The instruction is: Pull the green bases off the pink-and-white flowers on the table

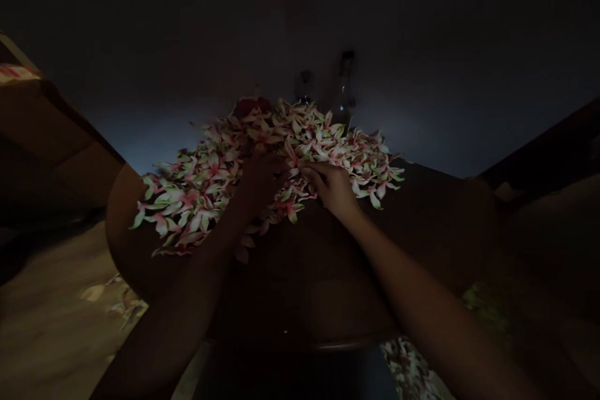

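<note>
A heap of pink, white and green flower blossoms lies spread across the far part of a dark round table. My left hand rests in the middle of the heap, its fingers curled down among the blossoms. Just to its right, my right hand sits at the near edge of the heap with fingers pinched toward the blossoms. The light is dim, so what either hand holds is not clear.
Two dark glass bottles stand behind the heap against the wall. A brown cardboard box is at the left. A few loose blossoms lie on the floor at the lower left and more at the lower right.
</note>
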The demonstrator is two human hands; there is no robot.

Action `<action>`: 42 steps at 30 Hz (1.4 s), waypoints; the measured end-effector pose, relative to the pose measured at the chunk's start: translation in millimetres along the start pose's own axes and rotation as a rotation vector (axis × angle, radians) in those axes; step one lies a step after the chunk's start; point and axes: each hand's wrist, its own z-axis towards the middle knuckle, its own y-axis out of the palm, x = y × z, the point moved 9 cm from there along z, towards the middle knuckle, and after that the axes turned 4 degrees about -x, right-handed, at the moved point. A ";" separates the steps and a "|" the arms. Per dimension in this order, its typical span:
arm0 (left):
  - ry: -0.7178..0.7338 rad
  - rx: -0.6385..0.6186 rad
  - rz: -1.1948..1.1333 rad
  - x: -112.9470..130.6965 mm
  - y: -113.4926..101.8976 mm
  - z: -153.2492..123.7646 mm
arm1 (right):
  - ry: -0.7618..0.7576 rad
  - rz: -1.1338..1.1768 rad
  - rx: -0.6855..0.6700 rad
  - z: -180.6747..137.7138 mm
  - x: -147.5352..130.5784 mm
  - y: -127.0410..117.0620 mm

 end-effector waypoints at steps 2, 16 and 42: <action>-0.012 -0.024 0.001 -2.6 2.5 0.4 | 0.008 0.006 0.028 -0.3 3.4 -1.7; -0.126 0.109 -0.001 -6.1 -18.8 -6.8 | -0.029 0.119 -0.010 -0.1 -6.2 1.6; -0.115 0.168 0.011 27.2 -19.1 -8.4 | 0.000 -0.356 -0.179 -1.0 -17.5 12.9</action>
